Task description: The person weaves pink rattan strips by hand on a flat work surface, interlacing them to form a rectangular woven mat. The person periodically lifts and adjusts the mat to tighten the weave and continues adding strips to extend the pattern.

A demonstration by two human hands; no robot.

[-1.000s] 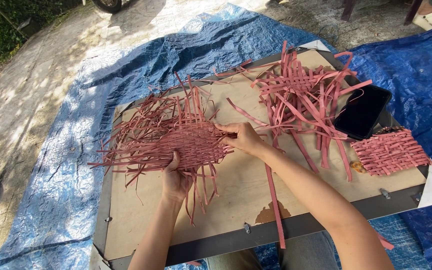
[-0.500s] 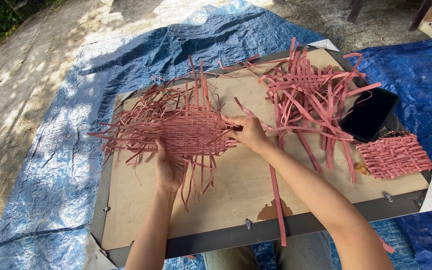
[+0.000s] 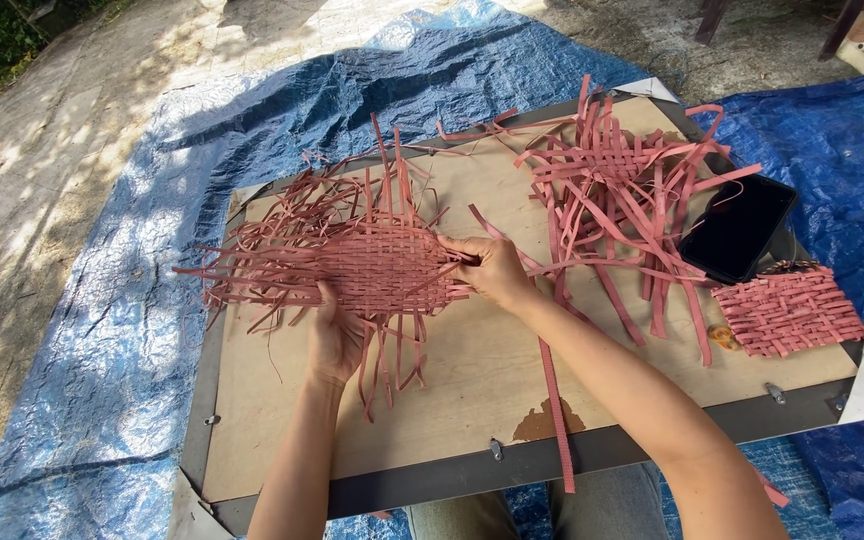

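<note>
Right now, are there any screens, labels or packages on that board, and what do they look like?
Phone: far right of the wooden board, beside the loose pile of red strips; a flat black rectangle, tilted, its screen dark.
No packages, labels or signs in view.

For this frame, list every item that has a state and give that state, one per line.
Woven mat in hand: partly woven, loose strip ends sticking out all round, lying on the board.
Left hand: gripping the mat's near edge.
Right hand: pinching the mat's right edge.
Second weave: unfinished, untouched, strips splayed.
Small woven square: tightly woven, flat.
Phone: screen dark.
Board: flat, stained near the front edge.
</note>
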